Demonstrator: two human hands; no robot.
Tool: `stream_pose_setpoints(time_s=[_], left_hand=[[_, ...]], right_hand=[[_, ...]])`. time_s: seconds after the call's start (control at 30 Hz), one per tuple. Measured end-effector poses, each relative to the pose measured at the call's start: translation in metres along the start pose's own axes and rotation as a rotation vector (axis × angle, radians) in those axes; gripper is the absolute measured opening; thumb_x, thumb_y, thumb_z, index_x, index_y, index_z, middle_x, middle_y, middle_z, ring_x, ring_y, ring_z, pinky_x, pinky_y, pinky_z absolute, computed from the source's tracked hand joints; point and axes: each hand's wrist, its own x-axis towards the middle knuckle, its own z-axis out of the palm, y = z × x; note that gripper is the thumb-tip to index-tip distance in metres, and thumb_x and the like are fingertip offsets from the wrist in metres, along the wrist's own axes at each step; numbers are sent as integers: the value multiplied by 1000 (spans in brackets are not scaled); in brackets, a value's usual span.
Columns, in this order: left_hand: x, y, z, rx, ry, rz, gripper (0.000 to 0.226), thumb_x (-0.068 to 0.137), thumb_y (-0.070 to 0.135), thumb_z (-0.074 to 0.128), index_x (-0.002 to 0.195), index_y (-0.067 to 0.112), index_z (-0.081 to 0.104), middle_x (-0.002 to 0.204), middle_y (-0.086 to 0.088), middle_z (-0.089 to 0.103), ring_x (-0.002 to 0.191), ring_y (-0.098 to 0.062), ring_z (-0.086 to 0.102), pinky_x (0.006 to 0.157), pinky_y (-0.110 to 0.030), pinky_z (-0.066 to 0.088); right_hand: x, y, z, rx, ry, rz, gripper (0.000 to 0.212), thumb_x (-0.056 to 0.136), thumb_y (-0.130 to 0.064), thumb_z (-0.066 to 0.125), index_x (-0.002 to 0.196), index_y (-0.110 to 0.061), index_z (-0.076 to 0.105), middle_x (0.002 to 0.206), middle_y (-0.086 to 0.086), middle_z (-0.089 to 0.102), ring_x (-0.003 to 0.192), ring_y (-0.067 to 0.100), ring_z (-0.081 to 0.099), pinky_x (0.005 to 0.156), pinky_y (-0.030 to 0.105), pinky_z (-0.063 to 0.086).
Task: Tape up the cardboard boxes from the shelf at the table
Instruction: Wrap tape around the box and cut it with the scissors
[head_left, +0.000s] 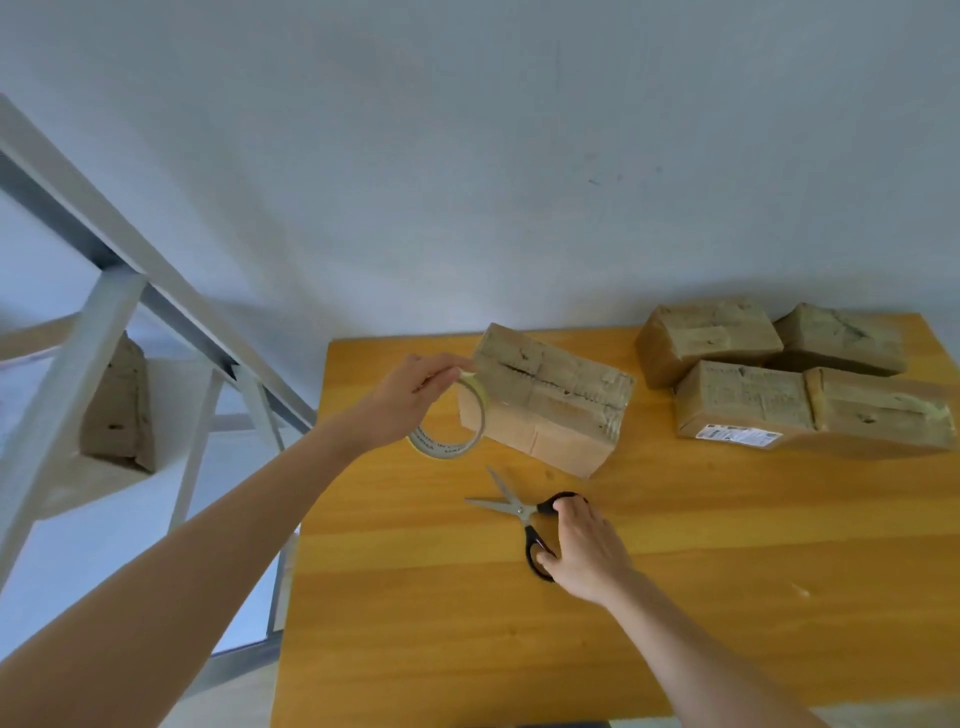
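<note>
Grey metal shelf (104, 312): 1 brown cardboard box (119, 410) left on it. Orange wooden table (675, 597): 4 boxes (743, 405) far right look taped; fifth box (550, 400) mid-table, prob mid-taping. Left hand (410, 395) pinches clear tape roll (452, 441) at its edge; right hand (582, 545) fingers curl round black-handled scissors (519, 512).

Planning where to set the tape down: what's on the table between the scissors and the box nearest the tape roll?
Nothing: the head view shows bare table between the scissors and the box beside the tape roll.
</note>
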Motion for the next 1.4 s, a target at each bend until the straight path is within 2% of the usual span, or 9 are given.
stream_pose_setpoints(time_s=[0.17, 0.37, 0.53, 0.67, 0.83, 0.97, 1.23, 1.33, 1.4], left_hand=[[-20, -18, 6, -48, -108, -135, 27, 104, 25, 36, 113, 38, 58, 106, -33, 57, 98, -42, 55, 83, -23, 49], [-33, -47, 23, -33, -237, -185, 28, 104, 31, 35, 111, 47, 56, 102, -22, 58, 100, -39, 55, 88, -44, 49], [-39, -62, 34, -83, -253, -208, 30, 103, 35, 36, 107, 53, 59, 99, -32, 56, 79, -29, 51, 83, -54, 48], [-41, -69, 38, -124, -267, -262, 28, 102, 40, 36, 105, 59, 57, 91, -27, 55, 82, -19, 46, 75, -41, 46], [-44, -65, 51, -268, -150, -396, 27, 102, 34, 42, 126, 32, 55, 118, -3, 56, 98, -18, 56, 85, -31, 52], [-47, -66, 62, -330, -114, -505, 27, 100, 37, 47, 125, 34, 56, 107, -8, 54, 92, -21, 58, 63, -15, 48], [-53, -79, 74, -418, -125, -643, 38, 91, 44, 60, 128, 39, 56, 125, -3, 49, 107, -25, 62, 68, -31, 48], [-54, -83, 79, -419, -65, -653, 24, 96, 41, 53, 120, 42, 55, 113, -1, 52, 105, -25, 62, 69, -33, 49], [-52, -87, 84, -306, -33, -605, 23, 99, 38, 48, 120, 40, 56, 111, 1, 58, 108, -23, 60, 71, -30, 48]], right_hand=[[4, -14, -8, 7, 65, -42, 40, 105, -30, 38, 140, -12, 43, 141, -1, 44, 118, 18, 54, 85, 27, 48], [16, -64, -41, 168, 549, -271, 20, 96, -21, 60, 109, -6, 62, 105, 6, 63, 76, 22, 63, 50, 30, 48], [38, -85, -56, 256, 424, -327, 36, 101, -27, 52, 133, -12, 54, 128, 3, 59, 109, 22, 59, 83, 38, 52], [44, -85, -49, 287, 461, -352, 16, 98, -20, 57, 105, -10, 68, 97, 3, 69, 82, 24, 64, 64, 42, 53], [44, -90, -35, 287, 573, -292, 5, 88, -14, 71, 85, -12, 74, 77, 1, 70, 66, 23, 65, 49, 31, 46], [45, -93, -23, 423, 475, -125, 14, 94, -17, 63, 97, -13, 76, 83, 2, 74, 73, 21, 67, 62, 38, 53], [48, -93, -21, 620, 272, -125, 20, 98, -20, 58, 107, -12, 75, 89, -2, 74, 76, 12, 65, 67, 28, 51], [43, -95, -26, 642, 31, -143, 33, 102, -31, 48, 127, -15, 64, 119, 0, 66, 107, 15, 60, 88, 30, 49], [42, -92, -26, 531, 25, -153, 37, 103, -30, 46, 135, -14, 57, 134, 2, 59, 123, 19, 53, 99, 34, 45]])
